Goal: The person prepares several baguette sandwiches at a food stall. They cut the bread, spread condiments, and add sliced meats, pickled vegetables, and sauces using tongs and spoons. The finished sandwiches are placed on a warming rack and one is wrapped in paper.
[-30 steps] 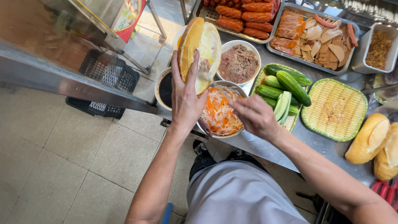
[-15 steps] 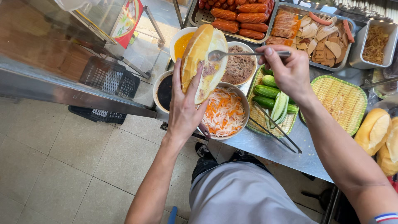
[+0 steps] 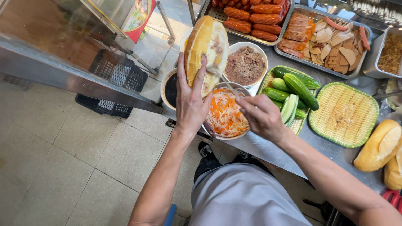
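My left hand grips a split baguette upright, its cut side open and smeared with brown paste and yellow sauce. My right hand holds a metal spoon whose tip reaches into the bread's open side, just above a bowl of shredded pickled carrot and radish. Behind that stands a white bowl of brown pâté. A bowl of dark sauce sits left of the pickles, partly hidden by my left hand.
Cucumbers lie on a green woven tray; an empty woven tray is to its right. Metal trays of sausages and sliced cold cuts stand at the back. Two more baguettes lie at right. A black crate sits on the tiled floor.
My right hand came down from beside the pâté bowl to over the pickle bowl, the spoon now entering the bread from below. The baguette shifted slightly upward.
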